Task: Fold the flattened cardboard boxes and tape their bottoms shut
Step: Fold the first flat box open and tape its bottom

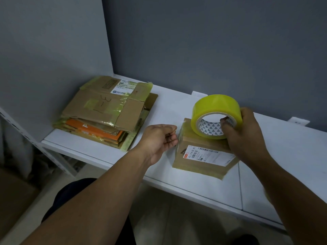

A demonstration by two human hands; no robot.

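Flattened boxes left, tape roll on small box (right hand gripping)

Single view: head-worn wide-angle camera, close in, looks forward and down across the white desk toward the far grey wall, forearms entering from the near edge, left hand mid-frame, right hand on the tape roll just right.

The right hand masks part of the tape roll and box, its label too small to read, the left hand's grip unclear.
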